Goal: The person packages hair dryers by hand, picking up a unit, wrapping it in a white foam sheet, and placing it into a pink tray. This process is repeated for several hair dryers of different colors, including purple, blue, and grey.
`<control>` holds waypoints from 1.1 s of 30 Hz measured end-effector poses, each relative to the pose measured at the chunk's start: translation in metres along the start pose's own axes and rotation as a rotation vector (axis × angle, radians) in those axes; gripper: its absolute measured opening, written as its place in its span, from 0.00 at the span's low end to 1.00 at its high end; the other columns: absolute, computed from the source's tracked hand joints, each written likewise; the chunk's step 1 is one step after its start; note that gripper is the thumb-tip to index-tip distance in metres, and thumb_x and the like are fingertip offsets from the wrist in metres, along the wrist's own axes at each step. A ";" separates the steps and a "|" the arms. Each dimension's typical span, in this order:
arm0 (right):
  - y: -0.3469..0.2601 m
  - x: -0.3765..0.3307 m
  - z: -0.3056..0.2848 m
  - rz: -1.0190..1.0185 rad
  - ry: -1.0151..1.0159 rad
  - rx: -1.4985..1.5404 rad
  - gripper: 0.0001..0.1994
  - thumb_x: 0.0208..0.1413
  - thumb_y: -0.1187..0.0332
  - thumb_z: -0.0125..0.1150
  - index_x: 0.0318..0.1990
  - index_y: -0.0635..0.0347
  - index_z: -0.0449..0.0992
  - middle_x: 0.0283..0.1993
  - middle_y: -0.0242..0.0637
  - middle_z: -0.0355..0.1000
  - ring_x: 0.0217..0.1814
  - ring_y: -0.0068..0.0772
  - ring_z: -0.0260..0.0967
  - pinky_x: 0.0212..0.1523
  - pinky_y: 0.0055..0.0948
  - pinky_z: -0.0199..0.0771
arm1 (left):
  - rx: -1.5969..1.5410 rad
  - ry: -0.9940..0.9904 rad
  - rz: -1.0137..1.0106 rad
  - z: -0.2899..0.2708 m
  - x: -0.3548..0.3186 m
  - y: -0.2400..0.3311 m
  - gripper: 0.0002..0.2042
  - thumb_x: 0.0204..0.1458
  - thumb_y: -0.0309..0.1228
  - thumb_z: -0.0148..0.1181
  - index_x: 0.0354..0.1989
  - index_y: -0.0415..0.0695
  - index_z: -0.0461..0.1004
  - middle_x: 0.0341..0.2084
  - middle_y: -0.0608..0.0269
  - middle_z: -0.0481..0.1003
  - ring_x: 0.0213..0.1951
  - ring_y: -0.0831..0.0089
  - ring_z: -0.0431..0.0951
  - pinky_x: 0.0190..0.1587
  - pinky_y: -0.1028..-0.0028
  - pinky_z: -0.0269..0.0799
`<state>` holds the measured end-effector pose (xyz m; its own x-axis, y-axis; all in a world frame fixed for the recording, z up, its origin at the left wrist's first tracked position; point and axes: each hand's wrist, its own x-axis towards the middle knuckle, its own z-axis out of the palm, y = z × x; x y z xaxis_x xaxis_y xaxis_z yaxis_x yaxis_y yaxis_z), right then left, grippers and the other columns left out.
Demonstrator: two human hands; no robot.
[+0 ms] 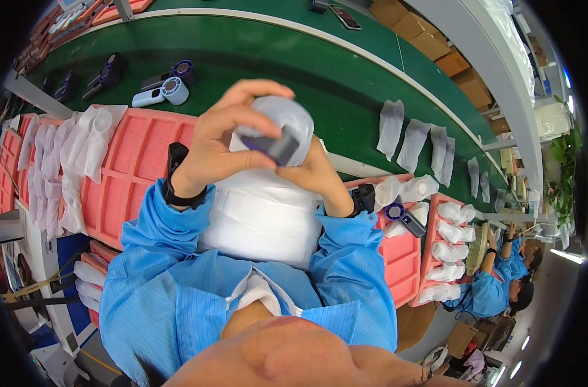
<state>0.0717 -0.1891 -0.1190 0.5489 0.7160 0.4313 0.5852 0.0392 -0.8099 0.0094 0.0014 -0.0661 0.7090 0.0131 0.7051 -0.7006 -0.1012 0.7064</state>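
Observation:
Both my hands are raised close to the camera, holding a small handheld fan (278, 138) with a dark purple body, partly inside a translucent white foam pouch (293, 119). My left hand (226, 138) grips it from the left, fingers curled over the top. My right hand (316, 171) holds it from below and behind, mostly hidden by the fan. Under my hands lies a stack of white foam pouches (262, 216). I wear blue sleeves and black wrist bands.
Pink foam trays (136, 161) lie left and right of me, with bagged fans (445, 248) on the right tray. A green conveyor belt (320, 71) carries loose fans (165, 92) and bagged fans (410, 142). Another person in blue (500, 284) works at far right.

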 end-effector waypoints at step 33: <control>0.112 -0.009 -0.054 0.470 0.363 -0.985 0.30 0.46 0.68 0.68 0.56 0.65 0.64 0.50 0.51 0.70 0.49 0.51 0.69 0.48 0.41 0.70 | 1.093 0.245 -0.838 -0.116 -0.065 -0.149 0.32 0.42 0.32 0.70 0.57 0.45 0.63 0.48 0.53 0.72 0.47 0.62 0.76 0.43 0.67 0.73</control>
<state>0.1642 -0.2289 -0.1920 0.8827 0.2660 0.3873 0.4016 -0.8551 -0.3280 0.0584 0.1306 -0.2098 0.7687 0.6150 0.1758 0.4163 -0.6897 0.5924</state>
